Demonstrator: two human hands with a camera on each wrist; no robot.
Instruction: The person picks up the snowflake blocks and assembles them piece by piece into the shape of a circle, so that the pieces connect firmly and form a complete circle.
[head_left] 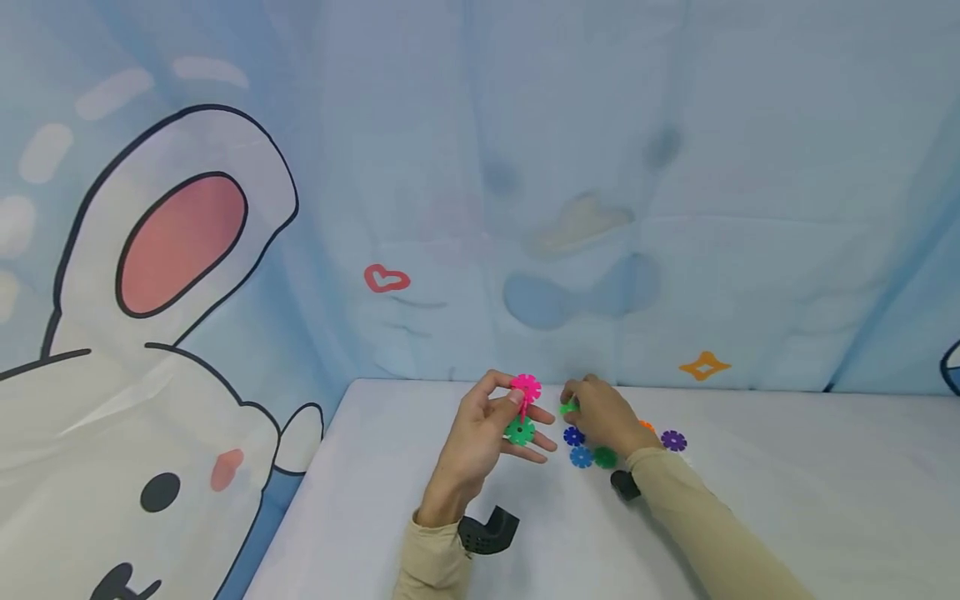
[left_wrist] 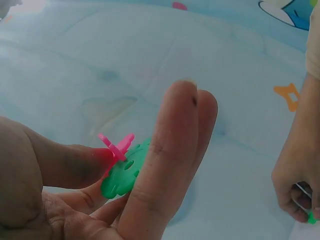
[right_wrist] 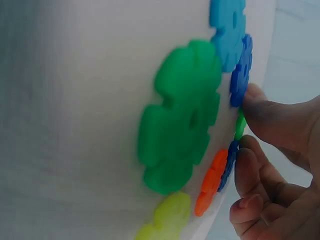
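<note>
My left hand (head_left: 480, 425) holds up a small joined group of notched plastic snowflake discs. A pink disc (head_left: 527, 387) is at its top, pinched between thumb and index finger, and a green disc (head_left: 520, 431) hangs below. In the left wrist view the pink piece (left_wrist: 120, 147) slots into the green disc (left_wrist: 122, 177), partly hidden by the fingers. My right hand (head_left: 603, 414) reaches down to the table and pinches a bright green disc (head_left: 567, 408). The right wrist view shows that light green disc (right_wrist: 240, 125) between thumb and index finger, beside a dark blue disc (right_wrist: 242, 72).
Around the right hand lie a light blue disc (head_left: 581, 457), a darker green disc (head_left: 605, 457), an orange disc (head_left: 647, 427) and a purple disc (head_left: 673, 440). A yellow disc (right_wrist: 167, 217) shows in the right wrist view. The white table (head_left: 337, 500) meets a printed curtain (head_left: 450, 167).
</note>
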